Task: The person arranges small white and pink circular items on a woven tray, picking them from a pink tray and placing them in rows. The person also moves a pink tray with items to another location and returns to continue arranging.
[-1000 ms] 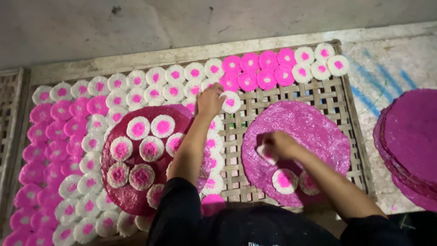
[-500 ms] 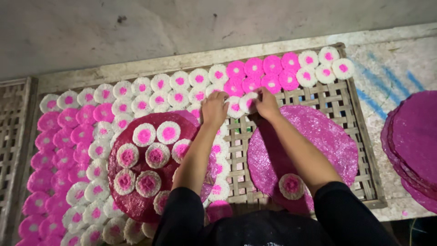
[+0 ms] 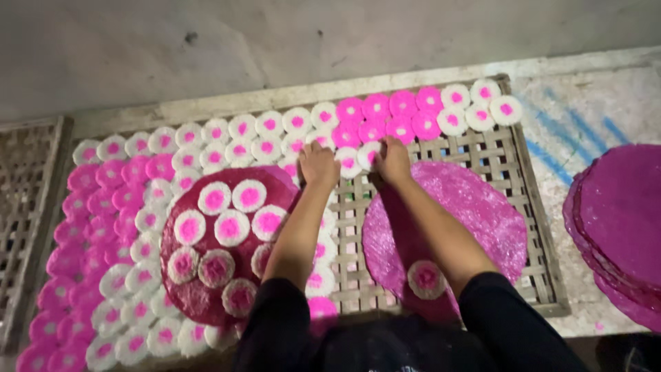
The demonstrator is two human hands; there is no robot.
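My left hand and my right hand press side by side on small round white cakes with pink centres lying on a woven bamboo rack. The fingers of both hands curl down on the cakes; I cannot tell whether either hand grips one. Rows of white and all-pink round cakes cover the rack's far edge and left part. A pink round plate under my left arm carries several cakes. Under my right arm a second pink plate holds one cake.
A stack of pink round plates stands at the right on the concrete floor. Another bamboo rack lies at the far left. A grey wall runs along the back.
My right hand has left the right plate and moved up to the cake rows beside my left hand. The right plate went from about three cakes to one.
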